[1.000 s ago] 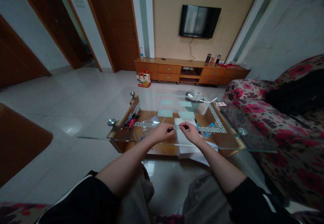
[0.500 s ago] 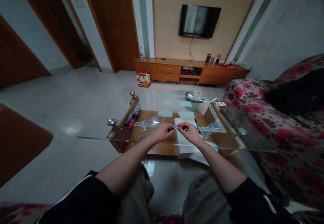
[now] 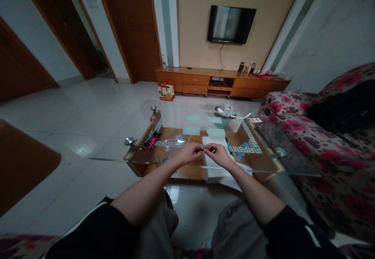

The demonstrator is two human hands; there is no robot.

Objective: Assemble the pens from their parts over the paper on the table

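Over the glass table my left hand (image 3: 190, 153) is closed in a pinch around a short, dark pen (image 3: 199, 150). Fingertips of my right hand (image 3: 217, 154) pinch the other end of the pen, where a small pale or shiny part shows; its details are too small to make out. My two hands nearly touch. Below them lies a stack of white paper (image 3: 212, 167), seen at and through the glass. Left of my hands is a bunch of blue, pink and black pens (image 3: 150, 140). A blue and black pen (image 3: 228, 145) lies just right of my right hand.
Near my left hand is a clear plastic bag (image 3: 174, 143). A plastic bottle (image 3: 242, 149) lies to the right. A wastebasket (image 3: 224, 120) shows beyond the glass coffee table (image 3: 175, 114). A flowered sofa (image 3: 293, 122) stands at the right.
My right hand has shifted slightly left, closer to my left hand, and the gap between the fingertips has narrowed. My left hand has stayed almost in place.
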